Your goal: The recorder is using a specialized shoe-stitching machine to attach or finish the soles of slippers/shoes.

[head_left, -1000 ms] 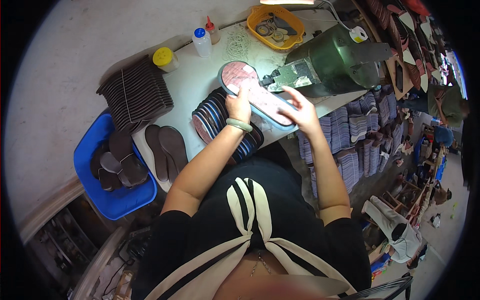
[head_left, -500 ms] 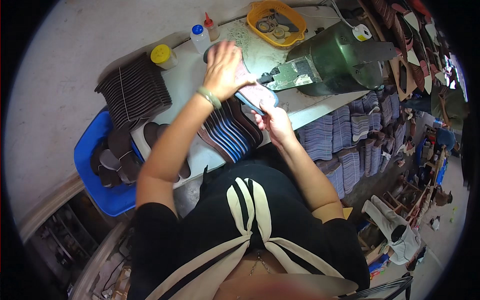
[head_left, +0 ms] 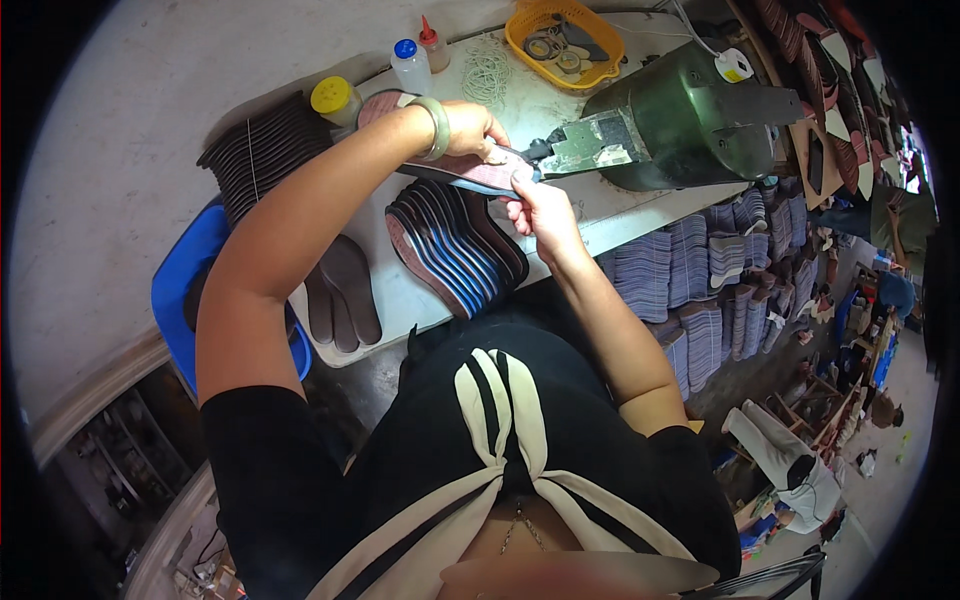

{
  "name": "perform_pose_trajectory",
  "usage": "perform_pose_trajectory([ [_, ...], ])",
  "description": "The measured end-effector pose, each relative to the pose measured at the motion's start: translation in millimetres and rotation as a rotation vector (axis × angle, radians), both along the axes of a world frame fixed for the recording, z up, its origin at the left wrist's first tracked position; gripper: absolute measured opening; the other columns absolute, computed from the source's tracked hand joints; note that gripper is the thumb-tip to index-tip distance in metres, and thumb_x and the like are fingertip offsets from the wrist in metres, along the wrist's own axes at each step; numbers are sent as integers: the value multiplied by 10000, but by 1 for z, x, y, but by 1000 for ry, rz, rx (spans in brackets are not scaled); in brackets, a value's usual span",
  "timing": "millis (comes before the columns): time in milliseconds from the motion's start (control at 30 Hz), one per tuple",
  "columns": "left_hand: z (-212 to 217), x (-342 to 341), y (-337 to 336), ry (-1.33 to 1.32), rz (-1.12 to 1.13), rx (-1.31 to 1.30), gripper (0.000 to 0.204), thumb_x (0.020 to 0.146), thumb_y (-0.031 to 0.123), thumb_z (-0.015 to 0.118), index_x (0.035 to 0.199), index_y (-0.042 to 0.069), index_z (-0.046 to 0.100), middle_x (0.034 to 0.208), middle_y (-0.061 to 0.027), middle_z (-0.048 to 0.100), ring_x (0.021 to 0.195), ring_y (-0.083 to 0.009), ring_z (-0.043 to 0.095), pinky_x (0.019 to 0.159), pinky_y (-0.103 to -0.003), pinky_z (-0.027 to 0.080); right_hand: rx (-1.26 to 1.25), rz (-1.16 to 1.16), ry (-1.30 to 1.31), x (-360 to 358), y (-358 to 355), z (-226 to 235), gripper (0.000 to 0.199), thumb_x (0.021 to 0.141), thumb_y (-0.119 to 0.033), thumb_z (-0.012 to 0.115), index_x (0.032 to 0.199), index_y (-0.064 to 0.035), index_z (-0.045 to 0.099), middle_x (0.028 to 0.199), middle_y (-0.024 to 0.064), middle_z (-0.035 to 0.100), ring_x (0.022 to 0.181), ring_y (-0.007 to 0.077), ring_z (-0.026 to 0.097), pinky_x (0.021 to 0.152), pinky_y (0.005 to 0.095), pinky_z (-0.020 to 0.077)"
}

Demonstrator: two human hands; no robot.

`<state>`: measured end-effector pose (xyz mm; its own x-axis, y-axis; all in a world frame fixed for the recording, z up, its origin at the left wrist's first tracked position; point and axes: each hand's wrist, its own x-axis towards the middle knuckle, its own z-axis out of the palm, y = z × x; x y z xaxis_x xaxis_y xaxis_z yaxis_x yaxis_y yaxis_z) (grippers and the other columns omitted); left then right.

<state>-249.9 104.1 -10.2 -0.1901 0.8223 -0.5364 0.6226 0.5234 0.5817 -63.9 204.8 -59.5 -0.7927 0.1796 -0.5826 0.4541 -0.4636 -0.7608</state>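
Note:
A pinkish shoe insole [head_left: 462,172] with a dark edge lies between both my hands, slanting from upper left to lower right. My left hand [head_left: 474,130] reaches over it with bent fingers pressing on its top, near the front end. My right hand [head_left: 545,208] pinches the lower right end, thumb on top and fingers beneath. That end meets the dark tip on the flat arm of a green machine [head_left: 690,118]; my hands partly hide the contact. Just below the held insole stands a row of brown insoles with blue edges [head_left: 455,250].
Dark soles [head_left: 345,290] lie at the table's left, beside a blue bin [head_left: 172,300] and a tied brown stack [head_left: 250,150]. A yellow-capped jar [head_left: 335,100], blue-capped bottle [head_left: 410,68], red-tipped bottle [head_left: 434,48], thread [head_left: 487,75] and yellow basket [head_left: 535,65] stand behind. Striped stacks [head_left: 645,275] sit right.
My left forearm has swung out to the left, and its hand has turned from spread to bent fingers. The insole now slants more flatly, its far end further left.

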Motion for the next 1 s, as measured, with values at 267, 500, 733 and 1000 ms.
perform_pose_trajectory([
  [267,-16,26,-15,-76,217,38,387,844,203,590,1227,154,564,1081,-119,644,980,-239,597,892,-321,433,139,163,27,1,23,5,327,909,-262,541,754,13,626,552,24,570,408,61,461,386,188,337],
  [500,-33,50,-24,-185,383,125,393,869,119,548,1258,81,506,1056,-98,639,947,-184,578,881,-290,434,196,169,61,10,26,2,299,916,-254,506,805,-9,637,668,39,630,496,73,532,445,200,387],
  [733,-33,76,-24,-222,678,217,465,836,79,548,1293,59,464,891,-83,646,761,-124,586,714,-254,484,62,119,121,44,1,-5,299,923,-234,505,825,18,633,686,62,629,516,97,558,457,205,400],
  [1000,-32,95,-19,-368,887,229,433,821,177,568,1180,-20,427,768,-127,647,527,-190,613,542,-297,494,-235,318,154,126,-20,27,448,836,-281,642,1140,24,523,962,104,622,851,178,612,817,294,471],
])
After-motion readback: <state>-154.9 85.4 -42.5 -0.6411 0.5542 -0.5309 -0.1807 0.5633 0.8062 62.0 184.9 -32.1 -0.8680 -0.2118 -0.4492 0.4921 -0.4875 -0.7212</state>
